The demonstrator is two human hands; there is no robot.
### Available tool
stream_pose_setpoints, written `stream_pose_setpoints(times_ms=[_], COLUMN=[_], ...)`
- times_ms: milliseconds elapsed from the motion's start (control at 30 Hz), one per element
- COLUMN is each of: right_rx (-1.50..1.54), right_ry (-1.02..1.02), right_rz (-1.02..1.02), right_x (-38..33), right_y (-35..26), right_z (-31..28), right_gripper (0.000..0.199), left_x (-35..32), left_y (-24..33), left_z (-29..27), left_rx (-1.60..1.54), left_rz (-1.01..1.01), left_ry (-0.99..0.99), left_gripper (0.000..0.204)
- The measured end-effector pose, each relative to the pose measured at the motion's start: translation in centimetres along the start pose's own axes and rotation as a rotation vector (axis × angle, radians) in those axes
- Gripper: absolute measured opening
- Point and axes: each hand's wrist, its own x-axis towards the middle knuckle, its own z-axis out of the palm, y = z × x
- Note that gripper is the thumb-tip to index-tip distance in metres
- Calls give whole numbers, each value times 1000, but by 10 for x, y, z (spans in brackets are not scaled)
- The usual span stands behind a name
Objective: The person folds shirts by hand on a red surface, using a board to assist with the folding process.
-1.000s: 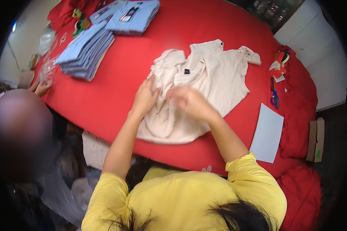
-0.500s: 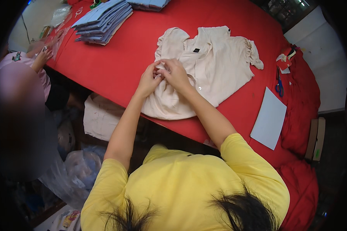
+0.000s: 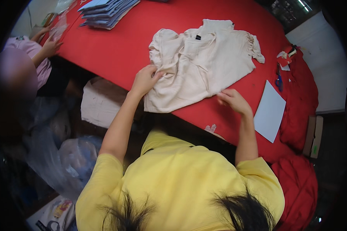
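Note:
A cream short-sleeved blouse [image 3: 196,65] with gathered sleeve ends and a small dark neck label lies spread on the red-covered table, creased along its left part. My left hand [image 3: 145,81] grips the cloth at the blouse's left edge, thumb on top, with some fingertips hidden in the folds. Beside the near right edge of the blouse is my right hand [image 3: 236,101], slightly blurred. Its fingers are loosely bent and apart, the tips close to the fabric edge, with no cloth visible in them.
Folded blue garments [image 3: 108,13] are stacked at the far left. A white board [image 3: 270,111] and blue-handled scissors [image 3: 279,79] lie on the right of the red table cover [image 3: 115,50]. At the left, a co-worker's hand [image 3: 50,47] is near clear plastic. Plastic bags [image 3: 79,158] sit below.
My hands were together at the left part of the blouse. The right has moved right and nearer to me, off the cloth; the left stays there. The bunched front lies flatter.

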Motion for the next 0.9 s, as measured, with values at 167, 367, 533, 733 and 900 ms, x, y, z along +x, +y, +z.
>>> stream_pose_setpoints(times_ms=[167, 367, 533, 733, 900], right_rx=[16, -428, -539, -252, -307], right_ry=[592, 1103, 1149, 986, 921], right_rz=[134, -116, 128, 97, -552], right_x=[-13, 90, 100, 16, -8], right_y=[54, 133, 122, 153, -21], right_z=[-60, -130, -120, -140, -60], right_gripper=[42, 40, 39, 37, 15], left_x=[28, 58, 9, 3, 36], left_y=[33, 65, 4, -23, 89], left_z=[4, 14, 74, 20, 33], left_rx=[-299, -168, 462, 537, 3], left_rz=[-132, 262, 218, -107, 613], left_ry=[352, 673, 268, 364, 247], left_gripper=[28, 52, 59, 53, 52])
